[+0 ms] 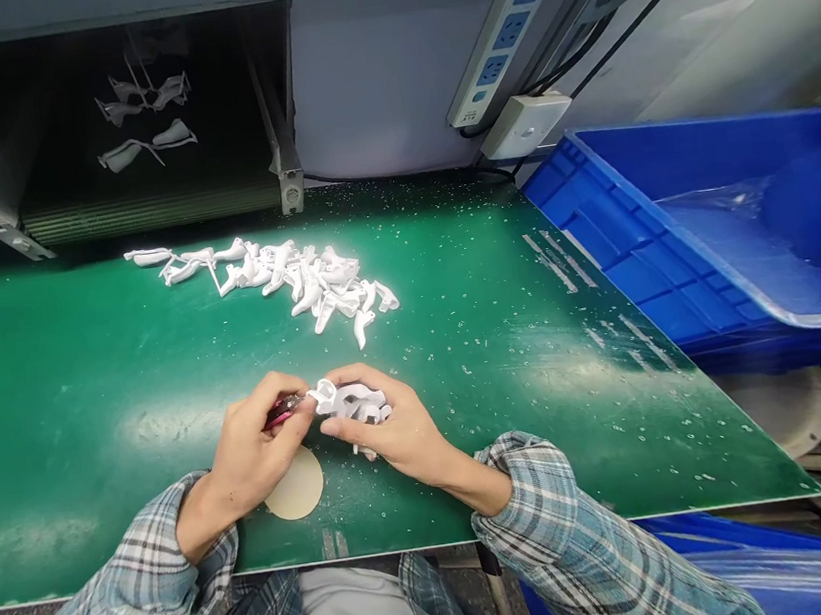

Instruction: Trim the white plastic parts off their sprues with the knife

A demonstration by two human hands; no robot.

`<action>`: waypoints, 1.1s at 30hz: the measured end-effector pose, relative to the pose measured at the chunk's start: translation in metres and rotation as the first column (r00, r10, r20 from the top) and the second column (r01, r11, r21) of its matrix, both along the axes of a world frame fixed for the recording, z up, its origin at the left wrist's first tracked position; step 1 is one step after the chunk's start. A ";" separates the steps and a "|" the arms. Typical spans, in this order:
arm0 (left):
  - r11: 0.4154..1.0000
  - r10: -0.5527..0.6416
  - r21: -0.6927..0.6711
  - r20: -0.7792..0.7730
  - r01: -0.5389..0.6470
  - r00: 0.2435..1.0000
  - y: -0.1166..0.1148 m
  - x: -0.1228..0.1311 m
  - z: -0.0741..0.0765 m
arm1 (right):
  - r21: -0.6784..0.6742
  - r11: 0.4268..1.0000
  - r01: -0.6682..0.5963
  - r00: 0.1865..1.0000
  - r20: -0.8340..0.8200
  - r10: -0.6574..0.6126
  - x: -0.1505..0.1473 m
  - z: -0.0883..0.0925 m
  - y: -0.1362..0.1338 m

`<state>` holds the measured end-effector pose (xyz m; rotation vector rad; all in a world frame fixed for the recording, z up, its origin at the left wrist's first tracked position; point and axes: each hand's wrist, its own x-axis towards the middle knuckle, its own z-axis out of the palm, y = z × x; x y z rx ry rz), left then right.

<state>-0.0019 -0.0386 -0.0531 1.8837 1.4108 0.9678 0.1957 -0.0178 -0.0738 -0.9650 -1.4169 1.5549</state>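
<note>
Green bench mat (54, 415), glossy and flecked with pale specks, runs across the scene. Item: my left hand (255, 452), closed narrowly around a small red-handled tool (282, 411), which my fingers mostly hide; its tip sits just beside the parts in my other hand. Item: my right hand (387, 421), curled and holding a bunch of white moulded plastic parts (352, 403) above the near part of the mat. Item: round tan disc (294, 482), lying on the mat by my left hand. Item: loose heap of white plastic parts (278, 280), farther along the mat, well apart from my hands. Item: blue plastic crate (704, 239), tilted at right. Item: white power strip (507, 33) with blue sockets, far right, its red light lit; any lettering is too small to read. Item: plaid shirt sleeves (554, 541), pushed back from both wrists.
</note>
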 end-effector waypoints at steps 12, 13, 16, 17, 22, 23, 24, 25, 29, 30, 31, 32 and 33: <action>0.854 0.243 0.493 -0.663 0.168 0.708 0.006 -0.015 0.000 | -0.227 0.972 -0.059 0.995 0.070 0.077 0.009 0.010 0.011; 0.841 0.272 0.511 -0.683 0.178 0.678 0.006 -0.015 0.000 | -0.219 0.974 -0.053 0.994 0.083 0.073 0.009 0.011 0.012; 0.834 0.288 0.512 -0.721 0.206 0.630 0.006 -0.014 0.002 | -0.192 0.981 -0.037 0.994 0.097 0.056 0.009 0.014 0.012; 0.836 0.284 0.507 -0.728 0.211 0.624 0.006 -0.013 0.003 | -0.191 0.981 -0.038 0.994 0.097 0.057 0.009 0.015 0.012; 0.837 0.276 0.500 -0.737 0.223 0.616 0.007 -0.011 0.004 | -0.193 0.980 -0.035 0.993 0.100 0.056 0.009 0.013 0.012; 0.835 0.278 0.502 -0.738 0.226 0.616 0.007 -0.011 0.004 | -0.190 0.981 -0.030 0.993 0.104 0.051 0.009 0.012 0.012; 0.833 0.280 0.505 -0.738 0.228 0.614 0.007 -0.011 0.004 | -0.186 0.982 -0.026 0.993 0.109 0.047 0.009 0.011 0.011; 0.830 0.283 0.508 -0.738 0.228 0.613 0.007 -0.011 0.004 | -0.181 0.983 -0.022 0.993 0.114 0.043 0.009 0.011 0.011; 0.823 0.301 0.523 -0.734 0.223 0.609 0.006 -0.010 0.006 | -0.147 0.989 0.000 0.992 0.128 0.019 0.009 0.012 0.009; 0.820 0.306 0.528 -0.732 0.223 0.609 0.005 -0.010 0.007 | -0.138 0.990 0.004 0.992 0.128 0.014 0.009 0.013 0.009; 0.817 0.309 0.532 -0.730 0.223 0.609 0.005 -0.009 0.007 | -0.132 0.991 0.008 0.992 0.128 0.009 0.009 0.014 0.008; 0.814 0.311 0.535 -0.729 0.225 0.610 0.005 -0.009 0.007 | -0.129 0.992 0.009 0.992 0.126 0.008 0.009 0.015 0.008; 0.812 0.311 0.538 -0.727 0.226 0.612 0.005 -0.009 0.007 | -0.127 0.992 0.012 0.992 0.123 0.004 0.009 0.016 0.008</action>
